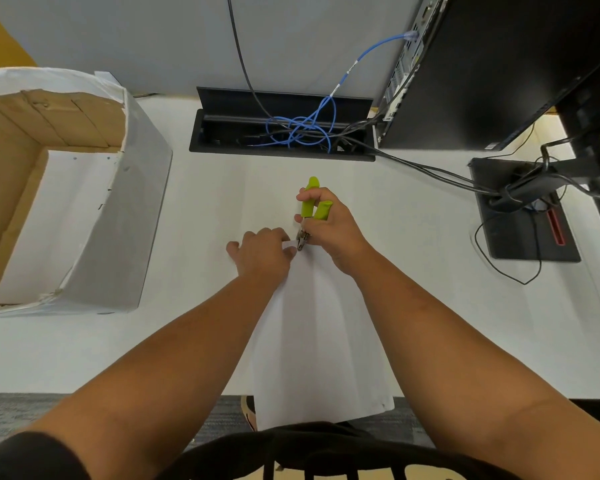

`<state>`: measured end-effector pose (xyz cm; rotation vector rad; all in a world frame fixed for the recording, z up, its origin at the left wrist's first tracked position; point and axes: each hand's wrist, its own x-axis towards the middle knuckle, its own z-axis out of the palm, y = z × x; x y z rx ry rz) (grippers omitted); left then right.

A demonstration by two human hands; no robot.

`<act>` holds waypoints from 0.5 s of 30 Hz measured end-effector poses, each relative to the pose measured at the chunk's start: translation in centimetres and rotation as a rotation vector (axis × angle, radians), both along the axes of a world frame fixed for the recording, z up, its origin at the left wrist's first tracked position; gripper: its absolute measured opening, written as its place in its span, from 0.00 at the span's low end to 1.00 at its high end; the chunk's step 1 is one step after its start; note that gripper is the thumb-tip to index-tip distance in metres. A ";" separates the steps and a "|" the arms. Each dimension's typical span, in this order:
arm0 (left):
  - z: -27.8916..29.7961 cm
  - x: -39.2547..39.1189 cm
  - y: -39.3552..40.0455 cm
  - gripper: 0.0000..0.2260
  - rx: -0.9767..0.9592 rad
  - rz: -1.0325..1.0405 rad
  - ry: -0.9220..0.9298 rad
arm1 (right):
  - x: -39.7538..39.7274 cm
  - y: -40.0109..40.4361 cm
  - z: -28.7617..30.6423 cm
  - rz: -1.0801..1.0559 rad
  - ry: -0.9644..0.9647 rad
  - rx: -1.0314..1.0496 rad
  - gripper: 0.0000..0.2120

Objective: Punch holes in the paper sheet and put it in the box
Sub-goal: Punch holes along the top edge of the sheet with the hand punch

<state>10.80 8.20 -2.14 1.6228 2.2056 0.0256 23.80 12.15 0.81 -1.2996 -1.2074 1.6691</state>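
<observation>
A white paper sheet lies on the white table, its near end hanging over the table's front edge. My left hand pinches the sheet's far end. My right hand grips a hole punch with green handles; its metal jaws sit at the sheet's far edge, right beside my left fingertips. An open cardboard box, white outside, stands at the left with white sheets lying inside it.
A black cable tray with tangled blue and black cables is sunk into the table at the back. A black computer tower and a monitor stand base with trailing cables occupy the right side.
</observation>
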 end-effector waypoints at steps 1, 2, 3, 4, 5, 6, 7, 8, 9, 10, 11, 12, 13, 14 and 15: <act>-0.3 0.0 -0.1 0.08 0.026 0.012 -0.016 | 0.1 0.1 0.0 -0.010 -0.003 -0.015 0.20; -0.5 0.1 -0.2 0.07 0.046 0.015 -0.032 | 0.2 0.3 0.0 -0.024 -0.006 -0.030 0.19; -0.8 0.1 -0.2 0.06 0.064 0.013 -0.045 | 0.3 0.4 0.0 -0.036 -0.004 -0.046 0.19; -0.9 0.1 -0.3 0.06 0.081 0.007 -0.054 | 0.3 0.4 0.1 -0.042 0.002 -0.057 0.19; -1.0 0.1 -0.3 0.05 0.094 0.000 -0.060 | 0.4 0.5 0.2 -0.040 0.007 -0.064 0.19; -1.1 0.0 -0.3 0.05 0.104 -0.005 -0.064 | 0.5 0.6 0.3 -0.029 0.005 -0.066 0.20; -1.2 0.0 -0.3 0.04 0.112 -0.010 -0.068 | 0.5 0.7 0.4 -0.015 -0.004 -0.067 0.20; -1.2 -0.1 -0.2 0.04 0.115 -0.015 -0.071 | 0.5 0.7 0.4 -0.004 -0.012 -0.067 0.20; -1.3 -0.1 -0.1 0.04 0.115 -0.020 -0.071 | 0.6 0.7 0.5 -0.003 -0.019 -0.063 0.20; -1.3 -0.1 -0.1 0.04 0.112 -0.025 -0.068 | 0.6 0.7 0.6 -0.015 -0.026 -0.055 0.20; -1.3 -0.1 -0.1 0.04 0.110 -0.029 -0.068 | 0.6 0.7 0.7 -0.035 -0.030 -0.046 0.21; -1.3 -0.1 -0.1 0.04 0.111 -0.030 -0.069 | 0.6 0.8 0.8 -0.056 -0.033 -0.038 0.21; -1.3 0.0 0.0 0.04 0.114 -0.027 -0.072 | 0.7 1.0 0.9 -0.068 -0.032 -0.031 0.22; -1.2 0.0 0.0 0.04 0.110 -0.022 -0.075 | 0.8 1.1 0.9 -0.067 -0.031 -0.023 0.22; -1.2 0.0 0.0 0.04 0.103 -0.017 -0.076 | 1.0 1.2 1.0 -0.058 -0.031 -0.019 0.21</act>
